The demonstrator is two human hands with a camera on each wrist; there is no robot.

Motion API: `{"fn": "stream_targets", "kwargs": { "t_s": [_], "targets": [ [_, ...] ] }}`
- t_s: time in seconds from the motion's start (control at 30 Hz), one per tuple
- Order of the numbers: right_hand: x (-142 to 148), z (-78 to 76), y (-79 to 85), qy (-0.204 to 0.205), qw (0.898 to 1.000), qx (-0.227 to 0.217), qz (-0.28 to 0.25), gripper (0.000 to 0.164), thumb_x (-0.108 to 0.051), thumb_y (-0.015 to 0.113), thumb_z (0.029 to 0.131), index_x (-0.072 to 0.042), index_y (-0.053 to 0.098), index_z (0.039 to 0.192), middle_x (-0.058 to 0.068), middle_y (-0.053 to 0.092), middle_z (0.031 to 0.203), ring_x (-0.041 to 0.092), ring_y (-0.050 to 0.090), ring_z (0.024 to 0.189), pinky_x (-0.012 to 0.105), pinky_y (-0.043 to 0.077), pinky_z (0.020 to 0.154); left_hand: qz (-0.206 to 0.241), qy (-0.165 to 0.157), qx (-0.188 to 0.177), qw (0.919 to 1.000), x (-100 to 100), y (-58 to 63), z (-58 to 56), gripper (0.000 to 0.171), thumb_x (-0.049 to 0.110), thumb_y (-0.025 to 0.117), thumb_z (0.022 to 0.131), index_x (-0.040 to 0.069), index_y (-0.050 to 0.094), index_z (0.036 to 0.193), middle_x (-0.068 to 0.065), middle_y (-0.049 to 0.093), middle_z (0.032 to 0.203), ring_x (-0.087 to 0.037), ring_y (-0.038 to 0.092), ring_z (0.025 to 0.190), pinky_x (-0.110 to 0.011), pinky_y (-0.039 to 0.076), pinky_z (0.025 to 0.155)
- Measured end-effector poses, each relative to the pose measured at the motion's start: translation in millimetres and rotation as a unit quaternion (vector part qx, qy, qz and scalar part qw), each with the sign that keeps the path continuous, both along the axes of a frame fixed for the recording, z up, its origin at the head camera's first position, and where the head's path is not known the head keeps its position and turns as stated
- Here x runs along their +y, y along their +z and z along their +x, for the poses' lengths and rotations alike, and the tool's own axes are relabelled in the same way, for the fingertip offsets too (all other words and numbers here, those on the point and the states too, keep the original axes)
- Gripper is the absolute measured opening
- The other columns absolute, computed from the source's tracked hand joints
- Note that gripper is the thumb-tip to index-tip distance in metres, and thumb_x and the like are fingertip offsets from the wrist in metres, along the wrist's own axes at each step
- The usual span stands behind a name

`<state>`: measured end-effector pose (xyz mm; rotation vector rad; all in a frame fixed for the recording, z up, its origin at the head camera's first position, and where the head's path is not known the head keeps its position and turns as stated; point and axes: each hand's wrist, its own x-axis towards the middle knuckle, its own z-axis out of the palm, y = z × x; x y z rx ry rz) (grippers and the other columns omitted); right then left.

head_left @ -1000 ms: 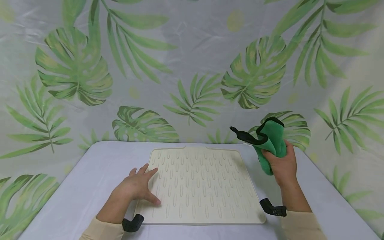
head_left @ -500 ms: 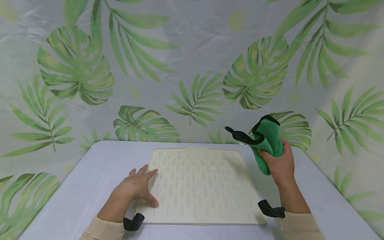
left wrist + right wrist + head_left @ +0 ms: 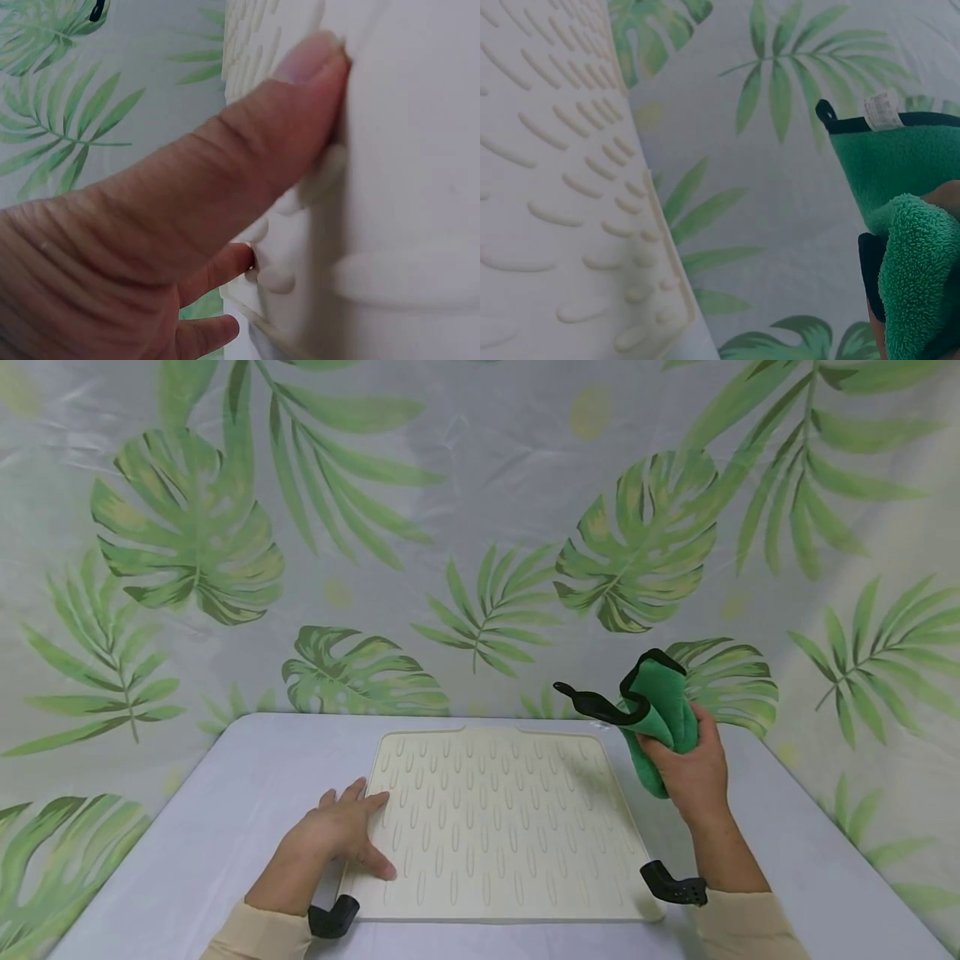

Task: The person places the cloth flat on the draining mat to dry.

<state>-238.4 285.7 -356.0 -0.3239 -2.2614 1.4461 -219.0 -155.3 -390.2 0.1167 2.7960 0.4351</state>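
Observation:
A cream mat (image 3: 495, 827) with rows of raised oval ridges lies flat on the white table. My left hand (image 3: 333, 839) rests at the mat's left side, fingers spread, thumb and fingertips touching its surface; the left wrist view shows the thumb (image 3: 225, 157) on the ridged face. Above the table at the right, my right hand (image 3: 690, 772) grips a bunched green cloth (image 3: 663, 702) with black edging and a black hanging loop. In the right wrist view the towelling cloth (image 3: 915, 262) shows a white label (image 3: 883, 111) near the loop; most of that hand is hidden behind it.
The white table (image 3: 810, 860) extends past the mat on both sides. A leaf-patterned sheet (image 3: 487, 527) hangs behind the table. A black wrist camera (image 3: 333, 917) is on the left sleeve, another black camera (image 3: 673, 885) on the right.
My right hand has shifted slightly left with the green cloth, toward the mat's right edge. The left hand has stayed almost in place on the mat.

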Motion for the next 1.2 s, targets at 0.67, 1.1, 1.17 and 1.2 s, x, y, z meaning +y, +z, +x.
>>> {"fn": "stream_targets", "kwargs": {
  "t_s": [0.67,1.1,1.17,1.2],
  "targets": [
    [-17,1.1,-3.9,0.031,0.999,-0.002,0.022,0.077,-0.033,0.075,0.092,-0.023,0.035,0.157,0.008,0.051,0.139,0.015,0.049,0.112,0.025,0.046,0.079,0.002,0.003,-0.016,0.9999,-3,-3.6,-3.1,0.121,0.054,0.097,0.052,0.018,0.045,0.155,-0.026,0.024,0.166,-0.065,0.019,0.147,-0.080,0.032,0.106],
    [-37,4.3,-5.8,0.079,0.997,0.003,0.014,0.075,-0.029,0.075,0.092,-0.024,0.036,0.157,0.011,0.051,0.141,0.018,0.049,0.114,0.029,0.048,0.085,0.013,0.002,-0.018,0.9998,-4,-4.6,-2.5,0.121,0.052,0.098,0.052,0.017,0.045,0.155,-0.026,0.024,0.166,-0.066,0.017,0.146,-0.081,0.030,0.107],
    [-39,5.0,-5.8,0.087,0.996,0.002,0.012,0.075,-0.029,0.075,0.093,-0.023,0.035,0.157,0.012,0.050,0.141,0.020,0.049,0.115,0.031,0.048,0.085,0.015,0.001,-0.018,0.9997,-5,-5.1,-2.8,0.121,0.052,0.098,0.052,0.017,0.045,0.155,-0.026,0.024,0.166,-0.066,0.017,0.147,-0.081,0.030,0.106],
    [-40,5.5,-5.9,0.090,0.996,0.001,0.012,0.076,-0.029,0.075,0.093,-0.023,0.035,0.157,0.013,0.050,0.141,0.021,0.050,0.115,0.032,0.048,0.086,0.014,0.001,-0.018,0.9997,-4,-5.5,-3.0,0.121,0.052,0.098,0.052,0.017,0.045,0.155,-0.026,0.024,0.166,-0.066,0.017,0.147,-0.081,0.030,0.107]
  ]
}}
